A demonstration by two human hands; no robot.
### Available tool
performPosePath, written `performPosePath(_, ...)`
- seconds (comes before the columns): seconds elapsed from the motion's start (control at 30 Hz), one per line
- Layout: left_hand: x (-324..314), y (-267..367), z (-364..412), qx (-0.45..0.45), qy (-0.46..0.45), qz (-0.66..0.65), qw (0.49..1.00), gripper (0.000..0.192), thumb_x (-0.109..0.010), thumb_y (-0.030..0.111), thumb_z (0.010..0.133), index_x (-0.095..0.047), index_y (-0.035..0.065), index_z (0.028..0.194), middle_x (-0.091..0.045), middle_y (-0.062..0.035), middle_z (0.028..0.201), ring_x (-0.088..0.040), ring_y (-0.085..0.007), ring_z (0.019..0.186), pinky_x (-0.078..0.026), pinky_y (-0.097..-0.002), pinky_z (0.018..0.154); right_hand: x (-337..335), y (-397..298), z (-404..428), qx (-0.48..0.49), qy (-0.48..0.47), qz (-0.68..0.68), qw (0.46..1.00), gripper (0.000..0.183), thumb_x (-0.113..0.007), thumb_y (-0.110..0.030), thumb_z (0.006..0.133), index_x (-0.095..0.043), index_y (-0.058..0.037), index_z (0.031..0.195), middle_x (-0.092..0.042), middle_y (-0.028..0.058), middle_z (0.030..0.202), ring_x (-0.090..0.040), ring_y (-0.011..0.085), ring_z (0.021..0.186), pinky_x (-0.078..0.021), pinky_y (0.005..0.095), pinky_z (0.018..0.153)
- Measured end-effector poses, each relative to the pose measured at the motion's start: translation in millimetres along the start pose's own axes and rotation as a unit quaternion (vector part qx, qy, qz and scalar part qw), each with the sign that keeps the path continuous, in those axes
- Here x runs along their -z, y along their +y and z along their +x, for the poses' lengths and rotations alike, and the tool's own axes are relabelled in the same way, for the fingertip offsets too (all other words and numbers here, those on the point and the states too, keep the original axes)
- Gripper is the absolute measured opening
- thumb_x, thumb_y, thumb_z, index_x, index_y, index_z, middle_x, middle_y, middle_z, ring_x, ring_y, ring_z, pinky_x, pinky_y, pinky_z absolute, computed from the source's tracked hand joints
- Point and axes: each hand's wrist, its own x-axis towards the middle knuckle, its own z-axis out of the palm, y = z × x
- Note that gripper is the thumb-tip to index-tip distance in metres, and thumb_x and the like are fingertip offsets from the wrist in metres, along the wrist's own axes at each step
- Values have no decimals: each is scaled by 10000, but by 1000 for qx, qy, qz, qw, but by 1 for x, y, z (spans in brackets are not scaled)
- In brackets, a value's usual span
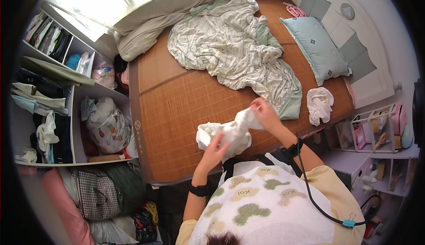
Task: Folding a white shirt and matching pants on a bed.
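A crumpled white cloth garment [232,133] lies partly on the brown woven bed mat [172,112], close in front of my body. The fingers of my right hand [265,114] pinch one end of it, raised to the right. My left hand [215,150] is against its near left side, fingers spread; whether they grip the cloth, I cannot tell. Another bunched white cloth [320,105] rests at the mat's right side. Beyond my hands, a rumpled patterned quilt [229,49] with green edging spreads over the bed.
A light blue pillow [317,49] lies by the headboard [358,45]. Open wardrobe shelves [72,125] with clothes and bags stand at left. At right are a white storage rack [368,128] and a drawer cabinet [352,165]. A black cable [308,188] runs from my right wrist.
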Motion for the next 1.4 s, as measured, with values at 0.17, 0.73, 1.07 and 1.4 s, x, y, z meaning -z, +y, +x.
performPosePath(0.17,-32,-7,6,-74,-215,90,970,484,-589,183,886,-425,42,1318,-555,-107,1187,-525,-173,968,-426,-284,851,-29,-1,-13,-44,-425,-128,895,434,-558,-415,845,-633,-3,960,-647,190,836,-608,319,779,-474,376,720)
performPosePath(0.73,-20,-142,88,131,145,245,950,638,-626,332,784,-381,46,1299,-508,-242,1208,-485,-397,1119,-404,-453,915,50,-89,-55,16,-439,87,894,423,-660,-200,814,-502,-67,1183,-551,87,1083,-507,153,993,-398,280,884)
performPosePath(1.07,52,-102,64,-36,443,169,880,133,-462,128,856,-489,0,882,-506,-149,866,-519,-302,775,-422,-393,681,78,-43,-54,-53,-134,-17,989,210,-647,-126,727,-597,-47,914,-572,78,713,-542,162,634,-439,275,606)
performPosePath(1.4,81,-3,-9,-172,411,90,891,303,-368,77,846,-446,6,1130,-542,-129,1000,-534,-242,932,-424,-331,839,31,-12,-36,-25,-19,-189,981,125,-589,-123,747,-560,-54,847,-590,174,737,-574,369,701,-451,434,621)
